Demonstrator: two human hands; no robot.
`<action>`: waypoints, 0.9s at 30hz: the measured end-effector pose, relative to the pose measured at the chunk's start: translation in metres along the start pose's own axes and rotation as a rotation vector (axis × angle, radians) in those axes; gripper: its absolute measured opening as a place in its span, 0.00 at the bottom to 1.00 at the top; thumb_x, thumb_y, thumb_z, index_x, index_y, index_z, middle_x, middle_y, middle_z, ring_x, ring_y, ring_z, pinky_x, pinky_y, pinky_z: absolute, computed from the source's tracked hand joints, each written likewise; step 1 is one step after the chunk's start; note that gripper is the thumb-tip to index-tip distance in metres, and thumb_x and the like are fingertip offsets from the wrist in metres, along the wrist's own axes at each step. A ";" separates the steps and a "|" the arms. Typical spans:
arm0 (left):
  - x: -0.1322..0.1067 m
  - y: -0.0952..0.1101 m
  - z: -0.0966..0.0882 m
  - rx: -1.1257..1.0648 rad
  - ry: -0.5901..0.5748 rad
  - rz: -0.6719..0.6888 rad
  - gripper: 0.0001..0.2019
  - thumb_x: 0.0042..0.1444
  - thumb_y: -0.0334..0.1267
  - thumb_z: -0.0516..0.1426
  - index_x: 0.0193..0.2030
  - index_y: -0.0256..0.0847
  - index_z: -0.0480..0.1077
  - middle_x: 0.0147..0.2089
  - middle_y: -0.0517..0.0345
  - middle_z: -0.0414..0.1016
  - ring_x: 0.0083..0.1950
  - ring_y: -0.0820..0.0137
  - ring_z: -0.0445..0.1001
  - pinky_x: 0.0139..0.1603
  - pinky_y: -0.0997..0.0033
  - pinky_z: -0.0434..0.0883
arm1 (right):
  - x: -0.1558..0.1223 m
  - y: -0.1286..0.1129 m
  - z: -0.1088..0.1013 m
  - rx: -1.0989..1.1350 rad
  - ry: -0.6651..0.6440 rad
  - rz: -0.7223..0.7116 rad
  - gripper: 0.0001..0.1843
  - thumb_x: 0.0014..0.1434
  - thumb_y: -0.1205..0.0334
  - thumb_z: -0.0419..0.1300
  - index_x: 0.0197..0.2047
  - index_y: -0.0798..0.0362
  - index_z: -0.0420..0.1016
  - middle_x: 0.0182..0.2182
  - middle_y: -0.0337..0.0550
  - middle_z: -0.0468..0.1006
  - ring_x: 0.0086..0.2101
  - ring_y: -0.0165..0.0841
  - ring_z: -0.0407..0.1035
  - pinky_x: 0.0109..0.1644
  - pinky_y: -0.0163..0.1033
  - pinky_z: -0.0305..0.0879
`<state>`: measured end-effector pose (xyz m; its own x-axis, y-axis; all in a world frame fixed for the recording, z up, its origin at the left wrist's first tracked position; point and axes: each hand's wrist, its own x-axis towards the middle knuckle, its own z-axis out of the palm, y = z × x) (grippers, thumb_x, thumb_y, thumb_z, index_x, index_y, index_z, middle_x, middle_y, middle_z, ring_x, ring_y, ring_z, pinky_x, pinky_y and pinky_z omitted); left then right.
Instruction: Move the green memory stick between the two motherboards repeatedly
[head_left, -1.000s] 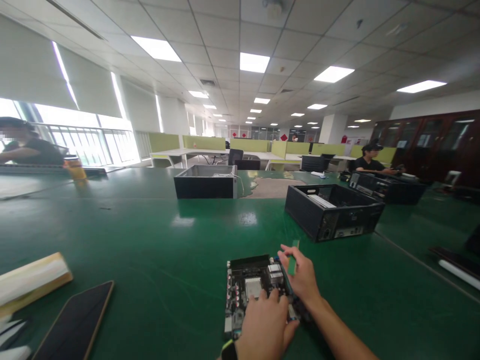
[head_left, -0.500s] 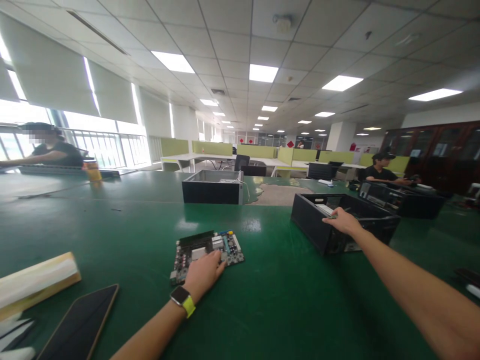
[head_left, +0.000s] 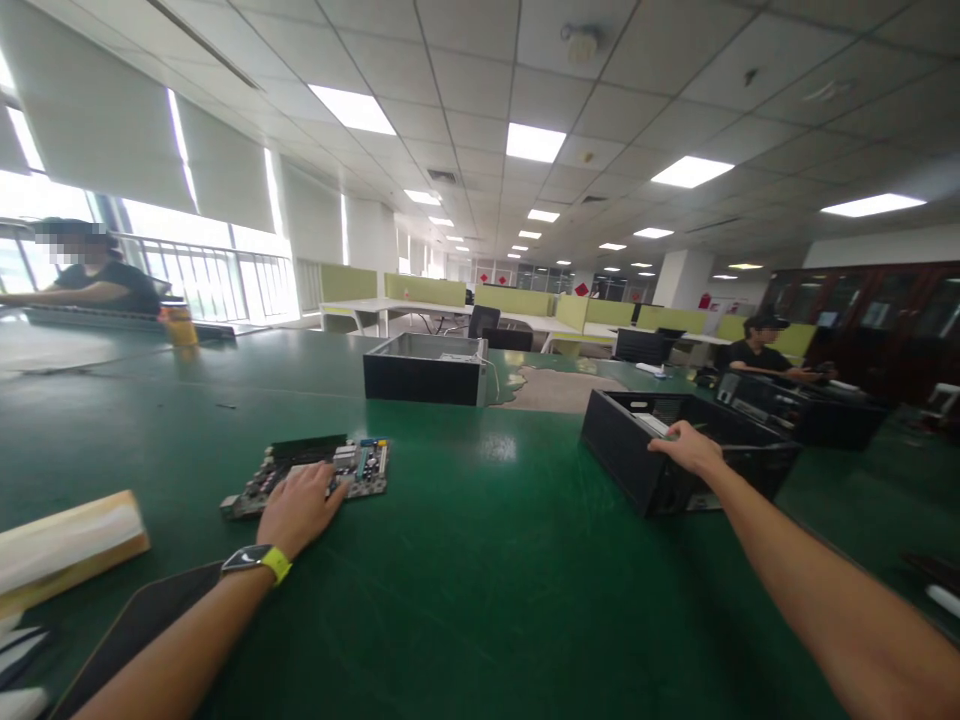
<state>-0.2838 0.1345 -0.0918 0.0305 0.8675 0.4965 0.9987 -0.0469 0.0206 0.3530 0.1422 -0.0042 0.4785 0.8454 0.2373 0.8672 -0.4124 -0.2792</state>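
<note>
A motherboard [head_left: 315,468] lies flat on the green table [head_left: 480,560] at the left. My left hand [head_left: 298,508] rests on its near edge, fingers spread flat on the board; a watch with a yellow band [head_left: 259,560] is on that wrist. My right hand [head_left: 686,447] reaches out to the near rim of an open black computer case [head_left: 675,460] on the right. Its fingers are curled and pinched over the rim, and a thin green strip shows just past them; what they hold is hard to make out.
A second open case [head_left: 425,371] stands further back at the centre. A wooden block [head_left: 67,548] and a dark phone [head_left: 127,625] lie at the near left. One person sits far left [head_left: 90,280], another far right [head_left: 761,350] beside more cases [head_left: 810,410].
My left hand has slid the motherboard leftward across the table. My right hand has left the board with a green strip and reached out to the black case's rim.
</note>
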 end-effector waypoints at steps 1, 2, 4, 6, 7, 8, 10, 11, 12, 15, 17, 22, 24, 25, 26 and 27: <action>0.001 0.005 -0.002 -0.001 0.049 0.022 0.24 0.56 0.52 0.43 0.48 0.36 0.65 0.50 0.44 0.69 0.52 0.57 0.66 0.51 0.58 0.62 | -0.004 -0.003 0.000 -0.002 0.006 0.000 0.30 0.40 0.36 0.56 0.40 0.50 0.65 0.33 0.47 0.75 0.38 0.44 0.70 0.42 0.44 0.58; 0.002 0.011 -0.004 -0.003 0.087 0.037 0.24 0.56 0.52 0.43 0.49 0.36 0.65 0.51 0.44 0.69 0.53 0.57 0.65 0.52 0.58 0.61 | -0.009 -0.006 -0.001 -0.005 0.012 -0.004 0.30 0.40 0.36 0.56 0.39 0.50 0.65 0.32 0.47 0.75 0.37 0.44 0.70 0.42 0.44 0.58; 0.005 0.026 -0.008 -0.019 0.135 0.067 0.24 0.57 0.51 0.43 0.50 0.37 0.65 0.53 0.45 0.67 0.55 0.57 0.62 0.54 0.57 0.59 | -0.022 -0.014 -0.001 -0.009 0.031 -0.022 0.30 0.40 0.36 0.55 0.39 0.50 0.66 0.31 0.46 0.75 0.37 0.43 0.70 0.42 0.44 0.57; 0.008 0.045 -0.013 -0.047 0.163 0.110 0.23 0.57 0.50 0.43 0.51 0.37 0.65 0.54 0.46 0.66 0.57 0.57 0.61 0.55 0.56 0.58 | -0.042 -0.025 -0.002 -0.013 0.063 -0.052 0.29 0.41 0.36 0.55 0.39 0.50 0.66 0.32 0.47 0.75 0.36 0.43 0.69 0.41 0.43 0.57; 0.010 0.056 -0.017 -0.066 0.173 0.132 0.23 0.57 0.50 0.43 0.51 0.37 0.65 0.54 0.46 0.66 0.57 0.57 0.61 0.56 0.56 0.57 | -0.054 -0.032 -0.002 -0.017 0.082 -0.069 0.28 0.41 0.37 0.54 0.38 0.50 0.66 0.31 0.47 0.75 0.36 0.43 0.69 0.41 0.42 0.57; 0.012 0.067 -0.020 -0.089 0.183 0.156 0.23 0.58 0.50 0.43 0.51 0.38 0.65 0.55 0.47 0.66 0.57 0.57 0.60 0.57 0.56 0.56 | -0.067 -0.039 -0.003 -0.020 0.100 -0.091 0.28 0.42 0.37 0.54 0.38 0.50 0.66 0.31 0.47 0.75 0.36 0.44 0.69 0.41 0.42 0.56; 0.016 0.089 -0.030 -0.148 0.199 0.204 0.22 0.58 0.50 0.44 0.50 0.39 0.65 0.55 0.48 0.66 0.58 0.57 0.60 0.58 0.57 0.55 | -0.097 -0.057 -0.005 -0.020 0.136 -0.143 0.27 0.44 0.37 0.54 0.37 0.51 0.66 0.30 0.48 0.75 0.36 0.44 0.69 0.41 0.42 0.56; 0.017 0.100 -0.036 -0.180 0.209 0.227 0.21 0.58 0.49 0.44 0.50 0.39 0.65 0.55 0.48 0.66 0.58 0.57 0.60 0.58 0.57 0.55 | -0.114 -0.067 -0.006 -0.015 0.155 -0.174 0.27 0.45 0.37 0.53 0.37 0.51 0.66 0.30 0.48 0.75 0.36 0.44 0.69 0.41 0.43 0.56; 0.019 0.111 -0.042 -0.210 0.217 0.253 0.21 0.58 0.49 0.44 0.50 0.40 0.65 0.55 0.48 0.66 0.58 0.58 0.59 0.58 0.58 0.55 | -0.130 -0.077 -0.007 -0.005 0.180 -0.205 0.27 0.46 0.36 0.52 0.37 0.51 0.66 0.30 0.49 0.75 0.36 0.44 0.69 0.41 0.43 0.55; 0.025 0.142 -0.066 -0.282 0.235 0.326 0.21 0.58 0.49 0.45 0.51 0.40 0.64 0.55 0.49 0.66 0.58 0.59 0.60 0.58 0.58 0.55 | -0.183 -0.109 -0.012 0.019 0.252 -0.317 0.30 0.50 0.33 0.47 0.35 0.52 0.66 0.29 0.50 0.75 0.33 0.43 0.69 0.41 0.44 0.56; 0.031 0.161 -0.084 -0.318 0.249 0.375 0.20 0.58 0.48 0.45 0.51 0.40 0.63 0.54 0.49 0.66 0.57 0.60 0.60 0.58 0.59 0.55 | -0.217 -0.131 -0.015 0.015 0.276 -0.394 0.31 0.49 0.31 0.45 0.33 0.51 0.66 0.27 0.50 0.75 0.31 0.43 0.69 0.38 0.44 0.57; 0.052 0.205 -0.125 -0.365 0.272 0.529 0.19 0.57 0.46 0.47 0.52 0.40 0.62 0.52 0.50 0.66 0.55 0.62 0.61 0.56 0.60 0.56 | -0.296 -0.179 -0.020 -0.024 0.223 -0.578 0.35 0.45 0.26 0.44 0.34 0.50 0.69 0.29 0.53 0.75 0.32 0.45 0.68 0.37 0.48 0.58; 0.060 0.224 -0.137 -0.365 0.265 0.599 0.19 0.56 0.46 0.49 0.52 0.40 0.62 0.52 0.51 0.66 0.55 0.62 0.61 0.56 0.60 0.56 | -0.316 -0.190 -0.024 -0.003 0.127 -0.631 0.39 0.43 0.24 0.43 0.37 0.51 0.70 0.33 0.55 0.76 0.34 0.46 0.67 0.37 0.49 0.59; 0.063 0.233 -0.141 -0.361 0.260 0.634 0.20 0.55 0.46 0.50 0.52 0.40 0.62 0.52 0.51 0.67 0.55 0.62 0.61 0.56 0.60 0.57 | -0.321 -0.192 -0.028 0.022 0.072 -0.655 0.42 0.42 0.23 0.43 0.39 0.52 0.70 0.34 0.56 0.76 0.34 0.47 0.67 0.36 0.49 0.59; 0.065 0.243 -0.144 -0.353 0.249 0.668 0.20 0.55 0.46 0.50 0.52 0.40 0.62 0.52 0.51 0.67 0.54 0.62 0.61 0.55 0.61 0.57 | -0.322 -0.192 -0.035 0.057 0.016 -0.679 0.43 0.40 0.22 0.44 0.40 0.52 0.70 0.35 0.56 0.76 0.35 0.47 0.67 0.36 0.48 0.60; 0.068 0.251 -0.146 -0.342 0.227 0.700 0.20 0.55 0.46 0.50 0.52 0.40 0.63 0.51 0.51 0.68 0.54 0.62 0.62 0.54 0.61 0.58 | -0.317 -0.190 -0.043 0.098 -0.041 -0.711 0.44 0.38 0.22 0.45 0.41 0.53 0.70 0.35 0.55 0.76 0.34 0.46 0.67 0.34 0.46 0.60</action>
<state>-0.0368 0.1088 0.0740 0.5978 0.4615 0.6556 0.6825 -0.7220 -0.1141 0.0426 -0.0625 0.0131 -0.2044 0.9112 0.3578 0.9498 0.2730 -0.1526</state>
